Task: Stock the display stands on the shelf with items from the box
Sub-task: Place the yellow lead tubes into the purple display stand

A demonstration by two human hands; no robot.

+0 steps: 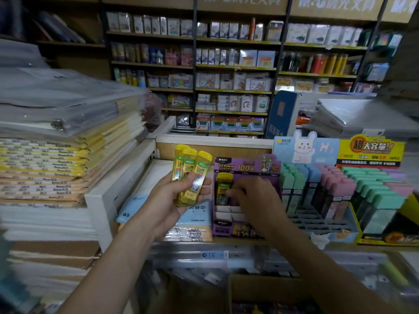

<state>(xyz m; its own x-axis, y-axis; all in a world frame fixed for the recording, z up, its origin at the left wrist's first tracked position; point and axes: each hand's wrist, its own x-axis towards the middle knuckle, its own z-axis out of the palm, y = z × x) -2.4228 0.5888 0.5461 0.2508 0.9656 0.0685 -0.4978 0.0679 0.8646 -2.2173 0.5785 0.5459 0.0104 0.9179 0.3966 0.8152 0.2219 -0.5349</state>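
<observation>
**Purple stand has only just been started**

The purple stand (247,166) sits on the shelf near the middle of the view. Only 1 single yellow case (223,189) stands in it, at the back, in the stand's 10 o'clock corner. The white slots (229,211) in front of it, toward 6 o'clock, are bare. So I think most of the filling is not yet done. Off at 3 o'clock, the bunny stand (305,147) and the yellow stand (371,152) hold lots of soft-colored packs.

The left hand (179,198) is at 9 o'clock from the purple stand. Its fingers are curled tight round 3 yellow cases (192,177), which fan out and point up to 12 o'clock.

The right hand (251,196) reaches into the purple stand. Its fingers are bent and close together on the single yellow case. The view is a bit blurry there, but the thumb and fingertips look like they pinch it in its slot.

The box (260,288) is low at 6 o'clock, under the arms. It is too dark to tell what is inside.
</observation>
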